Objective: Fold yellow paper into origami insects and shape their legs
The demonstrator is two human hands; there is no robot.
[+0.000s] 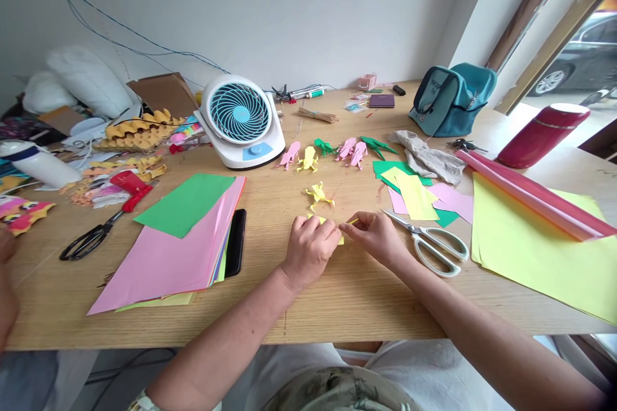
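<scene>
My left hand (pixel 312 245) is closed over a small piece of yellow folded paper (pixel 341 240), pressing it near the tabletop. Beside it, my right hand (pixel 378 237) pinches a narrow yellow part at the paper's right side. Most of the paper is hidden under my fingers. Just beyond my hands stands a yellow origami frog (pixel 318 195). Farther back is a row of folded figures: a pink one (pixel 290 155), a yellow one (pixel 307 158), green ones (pixel 377 146) and more pink ones (pixel 357 154). Scissors with pale handles (pixel 441 248) lie right of my right hand.
Left are stacked coloured sheets (pixel 164 263), a black phone (pixel 236 243), black-handled scissors (pixel 87 241), a red glue gun (pixel 130 190) and a fan (pixel 241 112). Right are paper pieces (pixel 415 196), a cloth (pixel 429 157), yellow sheets (pixel 535 257), a red flask (pixel 542 135) and a teal bag (pixel 450 99). Another person's arm (pixel 6 289) shows far left.
</scene>
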